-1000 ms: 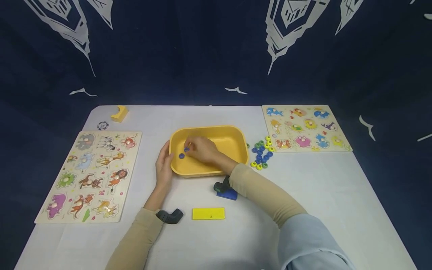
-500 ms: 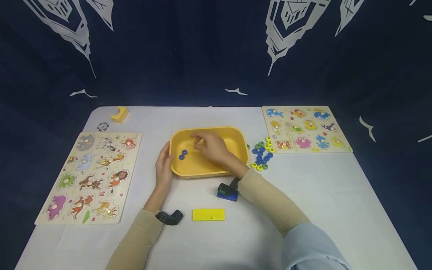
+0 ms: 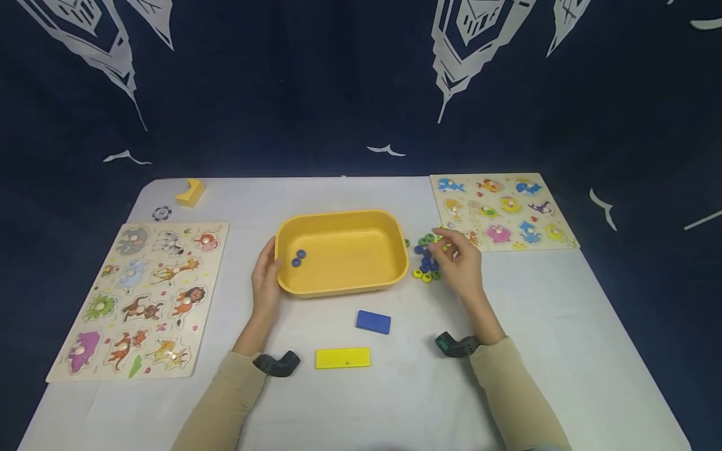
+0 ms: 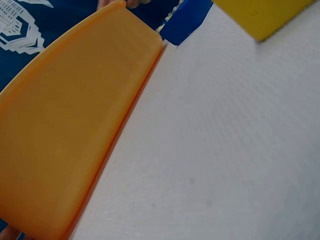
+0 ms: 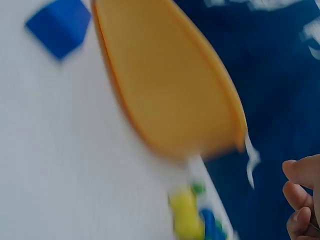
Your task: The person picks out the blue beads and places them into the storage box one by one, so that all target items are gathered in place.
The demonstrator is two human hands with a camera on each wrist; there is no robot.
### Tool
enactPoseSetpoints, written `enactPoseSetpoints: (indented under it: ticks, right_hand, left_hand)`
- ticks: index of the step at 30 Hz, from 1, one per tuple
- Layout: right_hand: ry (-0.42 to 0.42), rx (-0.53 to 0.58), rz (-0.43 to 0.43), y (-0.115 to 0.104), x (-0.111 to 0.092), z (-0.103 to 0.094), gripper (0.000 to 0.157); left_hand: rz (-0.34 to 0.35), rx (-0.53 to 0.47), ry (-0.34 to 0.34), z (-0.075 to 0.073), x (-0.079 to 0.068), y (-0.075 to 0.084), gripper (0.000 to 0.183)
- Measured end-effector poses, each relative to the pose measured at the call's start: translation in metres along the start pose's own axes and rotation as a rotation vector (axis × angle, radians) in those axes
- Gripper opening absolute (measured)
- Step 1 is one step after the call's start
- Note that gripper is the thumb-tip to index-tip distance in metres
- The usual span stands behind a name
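A yellow plastic tray (image 3: 344,275) stands at the middle of the white table, with two small blue beads (image 3: 296,262) on its left floor. Along the tray's left outer wall rests my left hand (image 3: 266,279), fingers fairly straight and thumb by the rim. To the right of the tray, my right hand (image 3: 461,266) hovers over a loose cluster of blue, yellow and green beads (image 3: 425,264). Its fingers are loosely bent, and no bead shows between them in the right wrist view, where the fingertips (image 5: 295,172) appear at the right edge. The hand hides part of the cluster.
A blue block (image 3: 373,322) and a yellow block (image 3: 343,358) lie in front of the tray. Animal puzzle boards stand left (image 3: 141,300) and back right (image 3: 507,213). At the back left are a yellow arch block (image 3: 190,193) and a round chip (image 3: 162,213).
My right hand has left the tray and moved right to the bead cluster. The two blue beads stay in the tray. My left hand keeps its place at the tray's side.
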State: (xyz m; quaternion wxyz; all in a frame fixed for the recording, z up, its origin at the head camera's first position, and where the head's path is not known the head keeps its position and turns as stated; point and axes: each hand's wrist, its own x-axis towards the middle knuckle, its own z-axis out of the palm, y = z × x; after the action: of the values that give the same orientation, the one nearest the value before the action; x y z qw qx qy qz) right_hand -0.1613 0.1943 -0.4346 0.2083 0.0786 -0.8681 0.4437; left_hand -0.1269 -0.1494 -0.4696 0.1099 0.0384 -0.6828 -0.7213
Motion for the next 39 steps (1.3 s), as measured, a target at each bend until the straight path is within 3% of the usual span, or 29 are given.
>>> enactPoseSetpoints:
  ticks: [4,7,19,24,28,33,39]
  right_hand:
    - [0.103,-0.009,0.124,0.027,-0.008,-0.01,0.029]
    - [0.092,-0.05,0.154,0.039,-0.011,-0.009,0.029]
    - [-0.025,-0.294,0.109,0.056,-0.015,0.004,0.027]
    - [-0.048,-0.323,0.099,0.056,-0.016,0.007,0.026]
    - [-0.048,-0.285,0.109,0.052,-0.016,0.005,0.024]
    - [-0.051,-0.161,0.087,0.034,-0.011,-0.007,0.022]
    - [-0.19,-0.121,-0.026,-0.012,0.015,0.0,0.022]
  left_hand:
    - [0.017,0.005,0.004,-0.002,0.001,-0.004,0.044]
    - [0.023,0.013,0.013,-0.003,0.001,-0.005,0.044]
    - [-0.003,-0.002,0.0,-0.006,0.001,-0.002,0.045]
    - [-0.004,0.005,0.011,-0.007,0.0,-0.002,0.045]
    - [0.012,-0.003,0.021,-0.007,0.0,-0.004,0.044]
    - [0.024,-0.018,0.001,-0.003,0.001,-0.006,0.045]
    - [0.002,-0.015,-0.004,0.0,0.001,0.002,0.046]
